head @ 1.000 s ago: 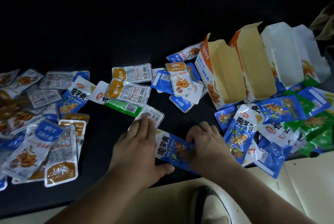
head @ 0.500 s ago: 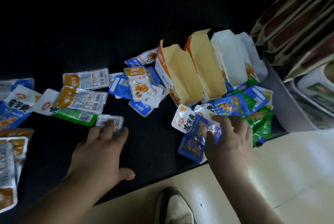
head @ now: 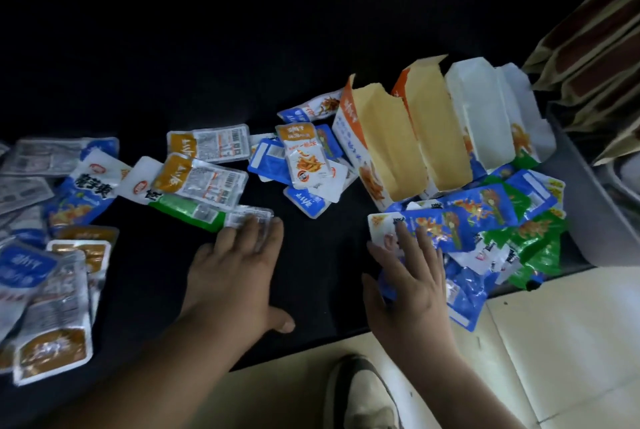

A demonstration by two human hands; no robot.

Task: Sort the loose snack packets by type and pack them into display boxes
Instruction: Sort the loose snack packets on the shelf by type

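Observation:
Loose snack packets lie across a dark surface (head: 311, 283). My left hand (head: 239, 262) lies flat with spread fingers, its fingertips on a silvery packet (head: 251, 217). My right hand (head: 408, 272) rests open and flat on a heap of blue and green packets (head: 485, 224) at the right, and holds nothing. Behind that heap stand three open display boxes: an orange one (head: 377, 148), a second orange one (head: 433, 127) and a white one (head: 481, 117), all showing bare insides. A small blue and orange pile (head: 304, 162) lies at centre.
More silver, orange and blue packets (head: 52, 272) spread along the left side. A green packet (head: 187, 210) lies beside my left hand. A grey bin wall (head: 588, 214) and brown bags (head: 595, 47) stand at the right. Pale floor and my shoe (head: 363, 394) lie below the surface's front edge.
My right hand carried a blue packet from the centre to the right heap, let it go and now lies flat on the heap. My left hand stayed on the silvery packet. The view swung right.

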